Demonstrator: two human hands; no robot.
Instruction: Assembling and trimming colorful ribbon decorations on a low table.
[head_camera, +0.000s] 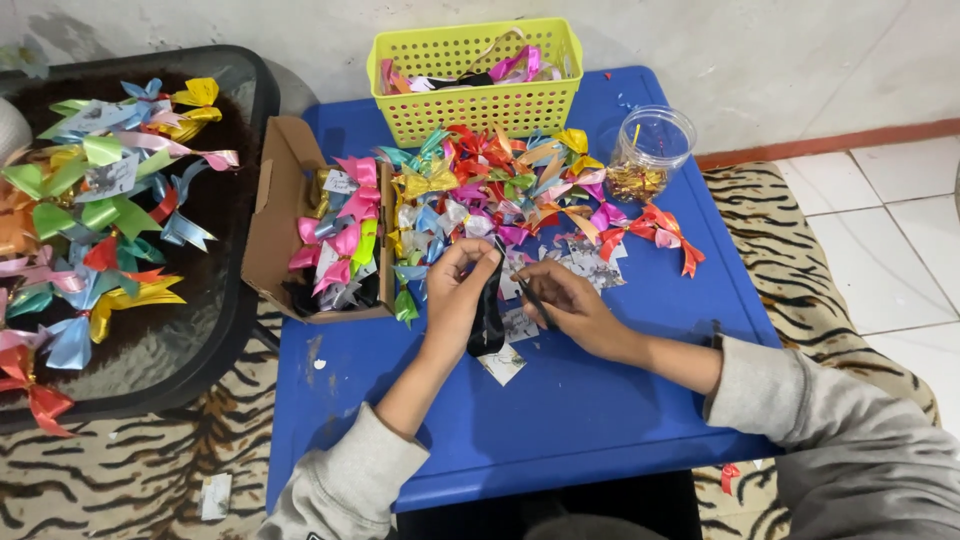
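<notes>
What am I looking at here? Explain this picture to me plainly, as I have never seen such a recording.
This is one view from a camera worn on a person's head, looking down at their own two bare hands. There is no machine. The left hand holds a black ribbon piece; the right hand pinches a thin dark strip beside it. They work over a blue table heaped with a pile of colourful ribbon bows. On it also stand a yellow basket, a clear plastic jar and an open cardboard box of bows. More bows lie on a black tray at the left.
</notes>
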